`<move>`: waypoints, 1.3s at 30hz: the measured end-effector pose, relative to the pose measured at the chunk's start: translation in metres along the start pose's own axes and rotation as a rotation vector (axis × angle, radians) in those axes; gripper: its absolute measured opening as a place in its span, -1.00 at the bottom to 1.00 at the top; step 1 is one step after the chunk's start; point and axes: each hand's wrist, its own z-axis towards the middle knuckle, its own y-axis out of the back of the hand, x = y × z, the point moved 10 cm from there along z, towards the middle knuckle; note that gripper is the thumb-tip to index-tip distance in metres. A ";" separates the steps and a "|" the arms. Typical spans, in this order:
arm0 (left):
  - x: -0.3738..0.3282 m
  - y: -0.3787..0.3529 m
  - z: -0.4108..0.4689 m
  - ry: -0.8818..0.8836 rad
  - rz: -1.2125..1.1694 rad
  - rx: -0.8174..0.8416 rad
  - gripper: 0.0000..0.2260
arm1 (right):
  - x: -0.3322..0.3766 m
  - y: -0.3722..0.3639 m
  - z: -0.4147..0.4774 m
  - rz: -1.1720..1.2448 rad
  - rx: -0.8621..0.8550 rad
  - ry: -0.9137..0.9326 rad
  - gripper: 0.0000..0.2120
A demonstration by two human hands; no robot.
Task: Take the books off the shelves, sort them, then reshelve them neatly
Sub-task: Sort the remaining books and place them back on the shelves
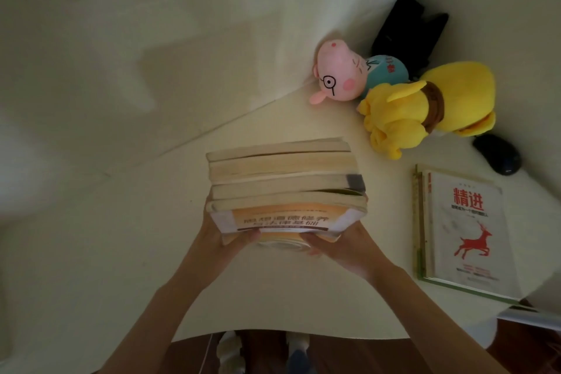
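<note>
Observation: both hands hold a stack of books (285,179) above the white table (121,237), roughly at its middle.

The left hand (217,231) clasps the near left corner of the stack. The right hand (346,247) clasps the near right corner. On each hand the thumb lies on the orange cover (285,220) that faces the person. The other fingers curl round behind and below it, mostly hidden. Both hands are closed on the stack.

Orientation: the yellowed page edges of four or five volumes face the camera, with the orange cover nearest the person. It cannot be determined whether the far end of the stack touches the table.

Assessment: a grip at two corners with opposed thumbs appears meant to press the volumes together so none slides out in transit. The near volume's lower pages bulge between the hands, so the grip there looks uneven.

A second pile (467,231) lies flat at the right edge of the table, well apart from the held stack. Its top cover shows a red deer. Keeping the two groups apart is consistent with sorting being under way.

Other items: a pink toy pig (337,76) and a yellow soft toy (425,106) sit near the back corner. A black object (406,30) stands behind them and a dark mouse (498,155) lies beside them. No shelf is in view.
</note>
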 end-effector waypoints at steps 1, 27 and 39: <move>0.000 0.000 0.003 -0.002 -0.009 -0.004 -0.23 | 0.001 0.000 0.000 0.018 0.013 0.002 -0.01; -0.183 0.073 -0.060 -0.160 -0.372 -0.281 -0.56 | 0.228 0.035 -0.087 0.170 -0.065 0.509 -0.08; -0.351 0.139 -0.180 -0.535 -0.310 -0.351 -0.45 | 0.409 0.036 -0.213 0.018 -0.095 0.906 -0.03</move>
